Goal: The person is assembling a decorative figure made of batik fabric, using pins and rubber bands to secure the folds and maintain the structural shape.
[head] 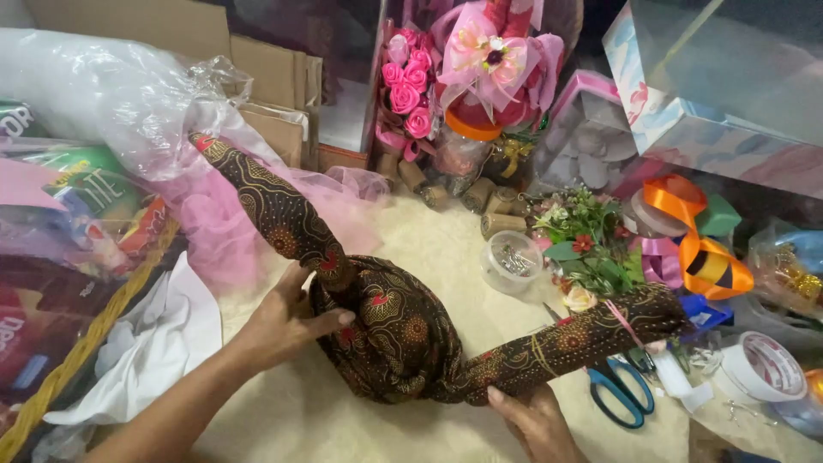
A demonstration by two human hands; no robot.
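Observation:
A dark brown batik cloth (394, 334) with orange and red patterns is rolled and coiled into a rounded body in the middle of a cream fuzzy surface (446, 249). One rolled end rises up to the left like a neck; the other rolled end stretches right, bound with thin elastic bands. My left hand (287, 321) presses against the left side of the coil at the base of the neck. My right hand (536, 420) grips the underside of the right roll where it joins the coil.
Blue-handled scissors (619, 390) and a tape roll (763, 367) lie at the right. A clear tub of pins (513, 261), artificial flowers (587, 240), orange ribbon (694, 231), pink rose bouquets (407, 86) and cork rolls sit behind. Pink tulle, plastic wrap and a wicker basket (81, 343) crowd the left.

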